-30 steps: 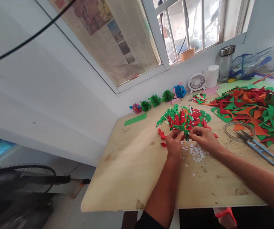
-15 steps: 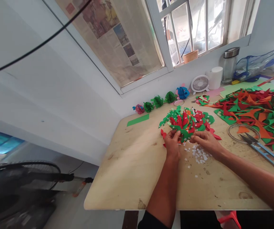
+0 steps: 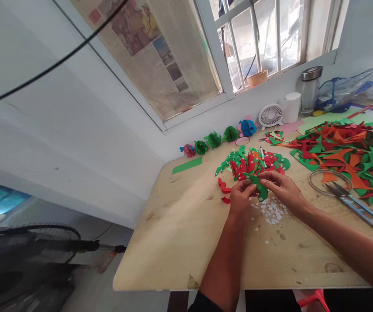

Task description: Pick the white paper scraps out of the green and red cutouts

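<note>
A green cut piece (image 3: 262, 190) with small white squares on it is between my two hands. My left hand (image 3: 242, 197) pinches its left edge. At its upper right, the fingers of my right hand (image 3: 282, 188) are closed on it too. Below my right hand, small white squares (image 3: 272, 211) lie scattered on the wooden table (image 3: 180, 234). Just behind my hands is a heap of red and green cut pieces (image 3: 244, 164) dotted with white squares. Red pieces (image 3: 224, 186) lie left of my left hand.
Scissors (image 3: 361, 210) and a metal ring (image 3: 312, 180) lie at the right, before a big pile of scraps (image 3: 345, 151). Along the wall stand green paper figures (image 3: 214, 139), a small white fan (image 3: 270, 115) and a glass bottle (image 3: 310, 93). A green strip (image 3: 187, 165) lies at the back left.
The green piece has been raised and turned more upright between my hands. My left hand has shifted slightly right, and my right hand has moved onto the piece.
</note>
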Demonstrator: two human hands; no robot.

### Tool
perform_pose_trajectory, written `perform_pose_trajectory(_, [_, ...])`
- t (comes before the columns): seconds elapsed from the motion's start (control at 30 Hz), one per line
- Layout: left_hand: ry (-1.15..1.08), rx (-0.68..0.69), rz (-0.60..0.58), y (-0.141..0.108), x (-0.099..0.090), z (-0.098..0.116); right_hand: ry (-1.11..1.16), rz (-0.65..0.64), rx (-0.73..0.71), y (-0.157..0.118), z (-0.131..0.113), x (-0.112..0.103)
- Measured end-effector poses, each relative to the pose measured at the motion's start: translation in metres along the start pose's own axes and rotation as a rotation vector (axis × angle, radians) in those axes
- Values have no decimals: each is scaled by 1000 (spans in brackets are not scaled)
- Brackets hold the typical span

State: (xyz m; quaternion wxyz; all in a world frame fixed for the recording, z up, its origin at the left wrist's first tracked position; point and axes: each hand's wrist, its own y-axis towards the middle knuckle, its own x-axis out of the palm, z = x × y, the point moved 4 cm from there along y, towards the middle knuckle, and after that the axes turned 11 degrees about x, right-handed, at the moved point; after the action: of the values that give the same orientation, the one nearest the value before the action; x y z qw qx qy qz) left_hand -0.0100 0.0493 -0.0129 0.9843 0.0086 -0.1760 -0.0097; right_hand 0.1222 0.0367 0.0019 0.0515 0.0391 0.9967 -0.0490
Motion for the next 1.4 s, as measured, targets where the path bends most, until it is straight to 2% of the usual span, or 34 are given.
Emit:
perform_pose_trajectory(0.13, [81,-22,-166,-4,7,-1,25,-83,29,0,2,4])
perform_pose_trajectory(0.23, [145,-3,-203,-5,9,2,-5,-69,8,-1,2,3])
perform_pose_trajectory(0.37, [188,47,-103,-4,4,7,-10,-35,-3,-2,-1,1])
perform_pose_trajectory(0.47, [96,82,4,-2,0,9,-47,-31,9,-3,-2,2])
perform_pose_trajectory(0.53, [21,90,32,-1,-2,8,-75,-53,5,-2,-1,4])
perform_pose_trajectory(0.8, [-21,102,54,1,-6,3,-173,-127,-71,0,4,9])
perform_pose_trajectory(0.97, [-70,112,90,-1,-3,6,-129,-168,-41,-1,3,11])
perform_pose_trajectory(1.17, [-67,125,44,-2,0,8,-33,-173,14,-2,3,11])
perform_pose_trajectory(1.4, [-94,144,53,-3,0,7,-9,-184,30,-4,3,12])
